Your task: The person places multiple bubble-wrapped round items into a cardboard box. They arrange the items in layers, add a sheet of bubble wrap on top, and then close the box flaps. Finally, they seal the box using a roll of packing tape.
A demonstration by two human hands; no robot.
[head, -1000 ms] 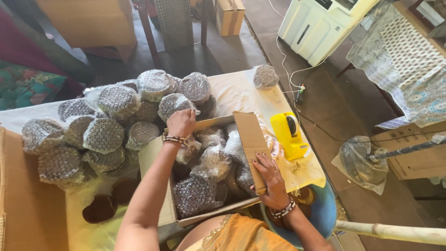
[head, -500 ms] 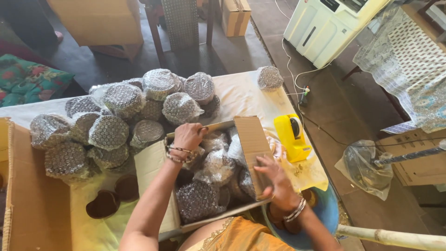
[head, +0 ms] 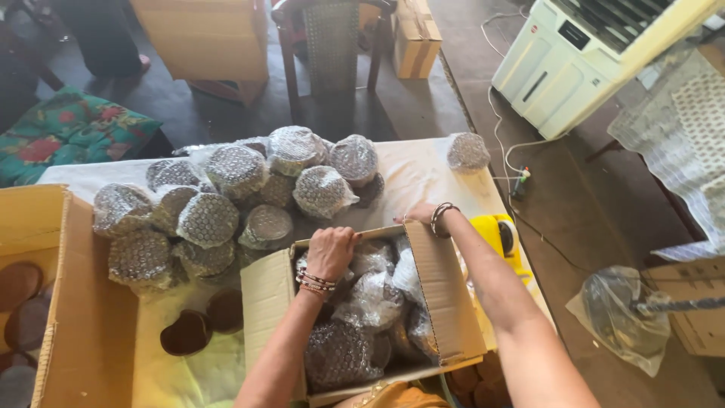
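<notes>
With your left hand [head: 329,251] and right hand [head: 420,213] clenched on the box [head: 445,302] rim, tugging could spill its bubble-wrapped bundles [head: 362,302].

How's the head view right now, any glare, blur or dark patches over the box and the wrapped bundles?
Head view: sharp around the left hand and right hand on the cardboard box; soft, even light; small glints on the bubble-wrapped bundles; the floor beyond the table sits in shadow; the white cooler looks bright and the edges bend slightly.
</notes>
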